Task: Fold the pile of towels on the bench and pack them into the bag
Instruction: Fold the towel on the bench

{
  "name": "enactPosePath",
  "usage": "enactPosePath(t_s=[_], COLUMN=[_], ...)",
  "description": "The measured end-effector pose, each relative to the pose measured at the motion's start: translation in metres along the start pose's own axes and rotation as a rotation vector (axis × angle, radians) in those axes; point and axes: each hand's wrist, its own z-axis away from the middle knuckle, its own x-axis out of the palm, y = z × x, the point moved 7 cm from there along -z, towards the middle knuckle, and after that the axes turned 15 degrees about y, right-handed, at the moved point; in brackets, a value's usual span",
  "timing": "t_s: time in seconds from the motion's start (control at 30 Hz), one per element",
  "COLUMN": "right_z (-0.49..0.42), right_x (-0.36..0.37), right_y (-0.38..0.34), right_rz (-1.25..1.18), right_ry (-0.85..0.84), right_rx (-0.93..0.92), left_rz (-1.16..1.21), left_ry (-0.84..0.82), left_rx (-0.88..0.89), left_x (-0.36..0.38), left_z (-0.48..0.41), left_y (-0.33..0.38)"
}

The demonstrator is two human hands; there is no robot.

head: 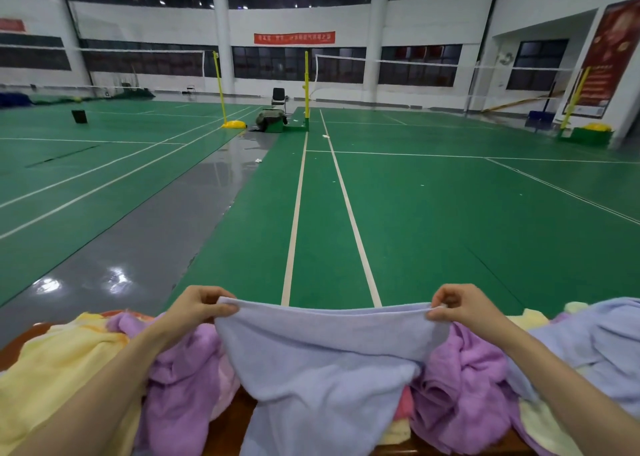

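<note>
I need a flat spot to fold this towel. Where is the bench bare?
Bare bench shows as a strip between the left purple towel and the held blue towel, and a corner beyond the left yellow towel. The right side is heaped with towels.

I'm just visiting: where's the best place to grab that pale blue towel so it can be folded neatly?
By its two top corners, coming from above, one at each end of the upper edge. The pale blue towel hangs from that edge, so its cloth spreads open over the pile. The left hand and right hand pinch those corners now.
</note>
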Motion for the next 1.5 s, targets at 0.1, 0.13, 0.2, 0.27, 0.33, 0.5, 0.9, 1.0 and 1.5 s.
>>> enactPosePath(t_s=[0.1,0.13,0.2,0.27,0.33,0.5,0.9,1.0,1.5], right_z=[-0.005,-0.006,-0.01,-0.015,-0.019,-0.008,-0.055,-0.071,-0.062], right_x=[0.005,0.004,0.001,-0.003,-0.004,0.007,-0.073,-0.101,-0.131], right_y=[-0.001,-0.003,-0.007,-0.011,-0.015,-0.035,-0.176,-0.213,-0.187], right_rz=[0.138,0.17,0.226,0.277,0.291,0.196,-0.206,-0.286,-0.367], right_ry=[-0.044,-0.046,-0.03,-0.025,-0.052,-0.388,-0.022,0.204,0.332], right_rx=[-0.065,-0.085,-0.119,-0.136,-0.135,-0.059,-0.126,-0.191,-0.071], left_rz=[-0.064,-0.083,-0.13,-0.172,-0.213,-0.387,-0.248,-0.166,-0.249], left_ry=[-0.056,-0.075,-0.099,-0.127,-0.151,-0.144,0.395,0.547,0.288], left_rx=[-0.017,-0.034,-0.036,0.004,0.043,0.141,0.539,0.587,0.368], left_x=[-0.005,-0.006,-0.006,-0.003,0.0,-0.013,-0.091,-0.109,-0.087], left_z=[-0.002,-0.002,-0.003,-0.005,-0.008,-0.019,-0.037,-0.039,-0.028], left_y=[-0.003,-0.004,-0.003,0.003,0.012,0.035,0.208,0.254,0.257])
